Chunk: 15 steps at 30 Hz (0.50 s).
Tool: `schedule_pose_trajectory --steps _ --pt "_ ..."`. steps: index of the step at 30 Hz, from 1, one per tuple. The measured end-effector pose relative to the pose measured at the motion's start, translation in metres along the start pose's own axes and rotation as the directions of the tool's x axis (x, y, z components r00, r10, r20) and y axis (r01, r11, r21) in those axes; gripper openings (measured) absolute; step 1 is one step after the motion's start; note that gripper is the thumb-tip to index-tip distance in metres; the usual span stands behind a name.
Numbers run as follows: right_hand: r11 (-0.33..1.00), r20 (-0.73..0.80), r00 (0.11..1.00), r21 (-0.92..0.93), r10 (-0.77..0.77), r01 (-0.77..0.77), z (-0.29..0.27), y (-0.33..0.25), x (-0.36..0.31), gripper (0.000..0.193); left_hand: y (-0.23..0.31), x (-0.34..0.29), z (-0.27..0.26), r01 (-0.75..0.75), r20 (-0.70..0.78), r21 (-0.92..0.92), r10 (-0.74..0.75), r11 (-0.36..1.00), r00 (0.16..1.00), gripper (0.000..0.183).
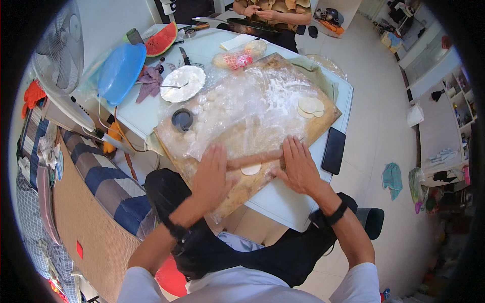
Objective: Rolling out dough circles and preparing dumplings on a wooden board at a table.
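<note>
Now, rolling pin: it lies across the near part of the wooden board point(227, 199), spanning the gap between the two hands; the rolling pin point(257, 158) shows only its middle.
Left hand: open, fingers stretched forward, the left hand point(214, 164) rests over the pin's left end.
Right hand: also open, fingers extended, the right hand point(298, 164) covers the other end; this wide placing probably spreads the pressure evenly.
Dough round: partly under the pin, the pale dough round point(250, 170) shows along its near side, between the hands, where both can presumably bear on it.
Finished-looking rounds: a fanned stack of flat rounds point(310, 106) sits at the board's right corner, likely to be clear of the pin.
Flour: white flour point(275, 93) dusts the far side, perhaps against sticking.
Plastic film: clear plastic film point(212, 126) covers pale lumps on the left, seemingly to stop drying.
Dark round object: the dark round object point(182, 119) stands near the film's left edge, maybe as a weight; I cannot tell.
Phone: the black phone point(333, 151) lies on the table point(308, 209), just beside the board.
</note>
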State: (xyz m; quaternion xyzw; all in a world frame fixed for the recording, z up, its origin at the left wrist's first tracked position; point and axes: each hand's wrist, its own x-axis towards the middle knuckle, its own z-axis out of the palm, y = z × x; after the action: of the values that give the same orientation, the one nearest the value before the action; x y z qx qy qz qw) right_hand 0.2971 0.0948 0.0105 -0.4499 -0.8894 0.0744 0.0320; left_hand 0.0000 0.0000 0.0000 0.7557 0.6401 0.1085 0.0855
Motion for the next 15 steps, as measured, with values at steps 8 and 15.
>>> schedule_pose_trajectory --steps 8,15 --pt "0.993 -0.070 0.995 -0.091 -0.076 0.070 -0.009 0.000 -0.005 0.096 0.005 0.012 -0.002 -0.078 -0.038 0.010 0.079 0.997 0.996 0.094" --pt "0.996 0.052 0.996 -0.029 -0.077 0.078 -0.013 -0.011 -0.040 0.100 0.019 -0.038 -0.004 -0.131 0.131 -0.037 0.135 0.991 0.982 0.101"
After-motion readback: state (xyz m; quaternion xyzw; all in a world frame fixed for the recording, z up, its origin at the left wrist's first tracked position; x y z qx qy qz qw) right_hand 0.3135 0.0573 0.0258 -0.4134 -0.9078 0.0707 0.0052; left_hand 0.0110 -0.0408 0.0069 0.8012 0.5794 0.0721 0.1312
